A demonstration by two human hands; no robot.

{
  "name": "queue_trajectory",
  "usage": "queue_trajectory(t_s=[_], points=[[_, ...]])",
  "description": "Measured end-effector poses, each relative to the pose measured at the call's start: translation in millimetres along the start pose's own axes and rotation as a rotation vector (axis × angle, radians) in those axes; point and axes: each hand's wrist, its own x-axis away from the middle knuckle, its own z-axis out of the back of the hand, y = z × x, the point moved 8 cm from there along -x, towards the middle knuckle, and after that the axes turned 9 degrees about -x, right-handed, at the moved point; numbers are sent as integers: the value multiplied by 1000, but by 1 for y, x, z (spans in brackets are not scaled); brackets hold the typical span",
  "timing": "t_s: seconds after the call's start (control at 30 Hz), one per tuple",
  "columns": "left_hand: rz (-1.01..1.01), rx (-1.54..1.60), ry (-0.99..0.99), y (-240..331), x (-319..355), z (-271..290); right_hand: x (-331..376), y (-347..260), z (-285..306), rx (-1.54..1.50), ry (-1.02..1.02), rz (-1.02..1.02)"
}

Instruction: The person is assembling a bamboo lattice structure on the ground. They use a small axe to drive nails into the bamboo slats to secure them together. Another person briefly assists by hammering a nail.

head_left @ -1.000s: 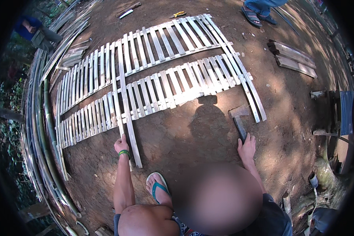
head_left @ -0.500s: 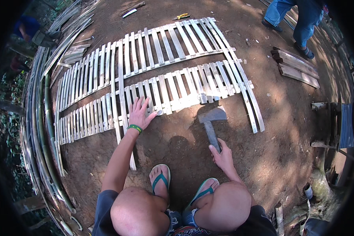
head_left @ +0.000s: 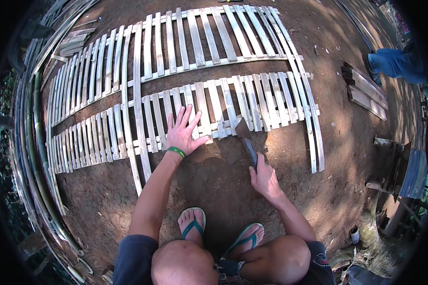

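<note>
On the ground in front of me lies a slatted wooden fence panel [head_left: 198,38], two rows of pale slats crossed by long rails and strips. My left hand [head_left: 183,135], wearing a green and yellow wristband, rests with spread fingers on the near edge of the lower row. In my right hand [head_left: 265,177] is the handle of a hatchet [head_left: 244,130], the fingers wrapped round it. Its dark head is up close to the lower slats, right of my left hand; whether it touches them I cannot tell.
Long bamboo poles [head_left: 39,147] lie along the left side. At the right is a small stack of boards [head_left: 366,95], with a person's blue-trousered leg [head_left: 394,64] beyond it. Corrugated sheet [head_left: 413,173] stands at the far right. My sandalled feet [head_left: 192,223] are near the panel.
The hatchet has gone from lying lower over bare ground to up against the near slats, its head turned edge-on. My left hand has shifted right along the panel. The person has moved rightward.
</note>
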Motion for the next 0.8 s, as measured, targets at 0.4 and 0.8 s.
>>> queue_trajectory(t_s=[0.4, 0.8], points=[[-1, 2, 31, -11, -5, 0, -21, -16, -4, -77, -35, -58], [-4, 11, 25, -1, -3, -1, -51, 10, -3, -224, 98, -22]])
